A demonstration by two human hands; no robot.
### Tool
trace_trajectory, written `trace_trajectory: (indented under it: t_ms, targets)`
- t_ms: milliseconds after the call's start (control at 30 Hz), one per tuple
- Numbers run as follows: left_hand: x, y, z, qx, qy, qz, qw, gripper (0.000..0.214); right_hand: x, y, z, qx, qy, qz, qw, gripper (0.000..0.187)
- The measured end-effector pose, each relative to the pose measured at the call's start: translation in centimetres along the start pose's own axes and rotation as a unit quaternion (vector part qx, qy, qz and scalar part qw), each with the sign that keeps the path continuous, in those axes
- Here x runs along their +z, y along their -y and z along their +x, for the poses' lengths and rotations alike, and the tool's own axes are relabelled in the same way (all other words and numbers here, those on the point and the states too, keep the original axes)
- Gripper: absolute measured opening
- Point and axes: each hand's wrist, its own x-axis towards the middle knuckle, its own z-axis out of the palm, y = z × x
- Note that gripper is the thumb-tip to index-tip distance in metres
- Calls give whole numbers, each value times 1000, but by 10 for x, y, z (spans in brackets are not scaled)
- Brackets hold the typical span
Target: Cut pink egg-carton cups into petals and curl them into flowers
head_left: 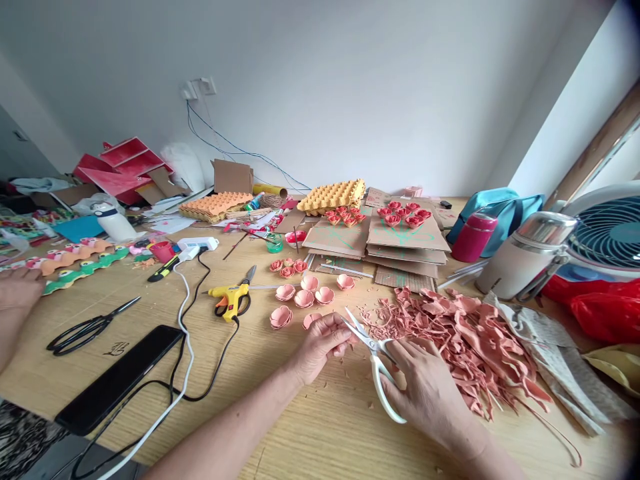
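Note:
White-handled scissors are gripped in my right hand, their blades partly apart and pointing up and left. At the blades, my left hand pinches a small coral-pink piece, mostly hidden by the fingers. Just beyond that hand sit several coral-pink cup-shaped flowers, one of them partly covered by it. A heap of coral-pink scraps lies to the right of the scissors, close to my right hand.
A yellow glue gun, black scissors, a black phone and cables lie on the left. Behind are stacked cardboard sheets bearing red flowers. Bottles stand right. Another person's hand rests far left.

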Motion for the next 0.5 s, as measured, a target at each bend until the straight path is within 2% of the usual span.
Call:
trace_trajectory:
  t_ms: [167, 500]
  targets:
    - [5, -2, -3, -13, 8, 19, 1000, 30, -1, 3, 0, 0, -1, 12, 1000, 11]
    - [6, 5, -5, 2, 36, 7, 999, 24, -2, 4, -1, -10, -11, 14, 1000, 17]
